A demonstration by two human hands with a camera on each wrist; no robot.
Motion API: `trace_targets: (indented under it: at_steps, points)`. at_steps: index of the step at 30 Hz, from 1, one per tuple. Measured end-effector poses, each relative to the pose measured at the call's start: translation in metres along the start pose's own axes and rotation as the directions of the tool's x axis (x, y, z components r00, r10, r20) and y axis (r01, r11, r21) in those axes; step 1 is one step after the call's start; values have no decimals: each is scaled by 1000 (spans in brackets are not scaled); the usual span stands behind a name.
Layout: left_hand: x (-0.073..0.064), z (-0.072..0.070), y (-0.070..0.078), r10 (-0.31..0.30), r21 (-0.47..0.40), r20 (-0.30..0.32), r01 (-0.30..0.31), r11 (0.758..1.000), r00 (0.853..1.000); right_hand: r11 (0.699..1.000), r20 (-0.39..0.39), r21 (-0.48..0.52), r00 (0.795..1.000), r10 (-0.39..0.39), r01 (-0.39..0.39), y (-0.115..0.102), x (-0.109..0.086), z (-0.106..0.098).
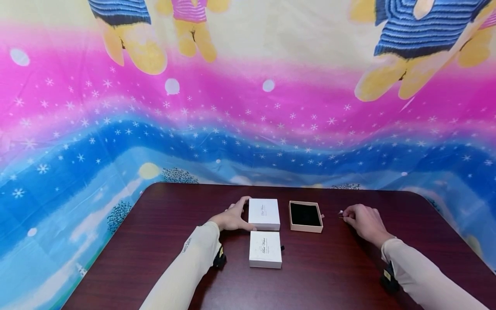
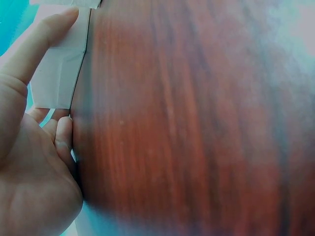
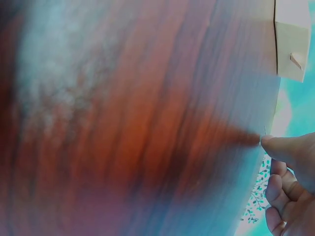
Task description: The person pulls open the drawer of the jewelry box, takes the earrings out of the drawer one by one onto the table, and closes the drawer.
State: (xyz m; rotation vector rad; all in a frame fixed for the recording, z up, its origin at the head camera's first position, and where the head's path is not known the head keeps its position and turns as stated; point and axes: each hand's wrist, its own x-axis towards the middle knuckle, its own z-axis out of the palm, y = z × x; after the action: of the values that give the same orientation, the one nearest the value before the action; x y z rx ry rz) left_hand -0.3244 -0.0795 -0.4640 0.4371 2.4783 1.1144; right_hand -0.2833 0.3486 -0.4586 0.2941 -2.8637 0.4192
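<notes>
In the head view, my left hand [image 1: 233, 216] holds the far white box [image 1: 264, 214] at its left side, thumb at the near corner and fingers at the far one. The left wrist view shows the thumb along the side of that box [image 2: 59, 73]. My right hand [image 1: 366, 221] pinches a small shiny silvery piece [image 1: 341, 214] between thumb and forefinger, low over the table. A thin pin sticks up from those fingertips in the right wrist view; most of the piece is hidden. Between the hands lies an open box tray [image 1: 306, 229] with a black lining.
A second white box [image 1: 265, 249] with printed lettering and a dark tab lies nearer, just in front of the first. Everything stands on a dark red-brown wooden table [image 1: 325, 275]. Behind the table's far edge hangs a colourful printed cloth [image 1: 232, 103].
</notes>
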Motion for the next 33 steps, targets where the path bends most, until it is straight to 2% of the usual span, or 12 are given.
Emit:
trace_targets:
  at_steps: [33]
  points:
    - [-1, 0, 1, 9, 13, -6, -8, 1000, 1000, 999, 16, 14, 999, 33, -33, 0, 0, 0]
